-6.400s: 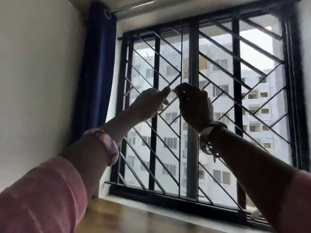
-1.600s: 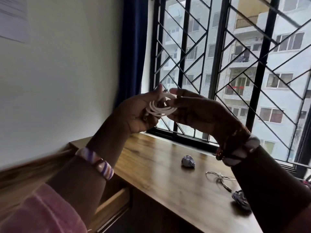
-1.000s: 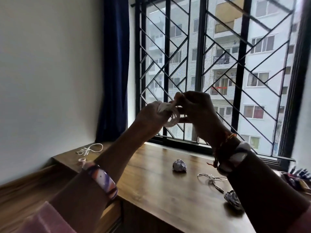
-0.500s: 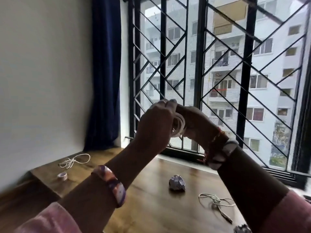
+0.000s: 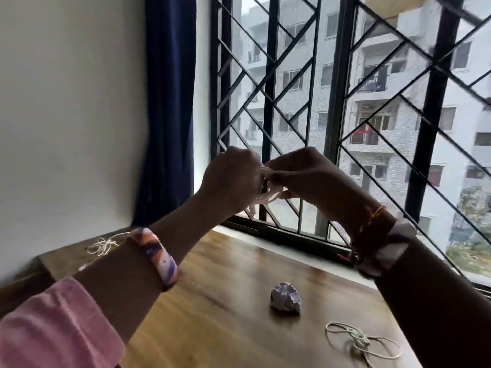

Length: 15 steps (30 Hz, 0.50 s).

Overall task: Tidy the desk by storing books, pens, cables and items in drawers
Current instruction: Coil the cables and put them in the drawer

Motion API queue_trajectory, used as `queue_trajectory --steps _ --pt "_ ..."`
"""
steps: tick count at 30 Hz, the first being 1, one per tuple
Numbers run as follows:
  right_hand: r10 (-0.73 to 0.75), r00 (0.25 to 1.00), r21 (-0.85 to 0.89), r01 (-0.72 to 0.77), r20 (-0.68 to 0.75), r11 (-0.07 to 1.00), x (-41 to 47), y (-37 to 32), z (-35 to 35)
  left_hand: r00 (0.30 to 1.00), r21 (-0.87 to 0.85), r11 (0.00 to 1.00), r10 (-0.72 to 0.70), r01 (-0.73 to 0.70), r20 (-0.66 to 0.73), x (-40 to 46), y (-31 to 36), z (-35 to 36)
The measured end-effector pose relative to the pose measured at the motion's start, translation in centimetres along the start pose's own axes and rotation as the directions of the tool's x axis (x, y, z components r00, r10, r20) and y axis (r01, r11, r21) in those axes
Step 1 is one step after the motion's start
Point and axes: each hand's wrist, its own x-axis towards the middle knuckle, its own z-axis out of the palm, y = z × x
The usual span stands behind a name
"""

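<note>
- The left hand (image 5: 231,179) and right hand (image 5: 305,176) are raised together in front of the black window grille (image 5: 268,83), above the wooden counter (image 5: 225,301).
- Between them is a coiled white cable (image 5: 267,197); both hands have fingers curled round its loops, the right pinching at the top of the coil.
- On the counter lie a crumpled lilac paper ball (image 5: 285,297), a loose thin white cord (image 5: 358,341) near the right forearm, and a tangled white string (image 5: 102,247) at the far left corner beside the dark blue curtain (image 5: 167,107).
</note>
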Motion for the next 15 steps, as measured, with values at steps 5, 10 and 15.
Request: queue_trajectory --steps 5,10,15 --pt "0.025 1.0 -0.266 -0.022 0.01 0.964 2.4 0.1 2.3 0.998 -0.15 0.988 -0.03 0.036 0.048 0.3 -2.5 0.7" --pt "0.07 0.994 -0.164 -0.056 0.086 0.985 3.8 0.0 4.3 0.971 -0.417 0.879 -0.176 0.23 0.164 0.1 -6.0 -0.5" --pt "0.071 0.997 0.02 -0.072 0.037 0.997 4.6 0.1 8.2 0.928 -0.548 0.754 -0.238 0.363 0.287 -0.9 -10.0 -0.7"
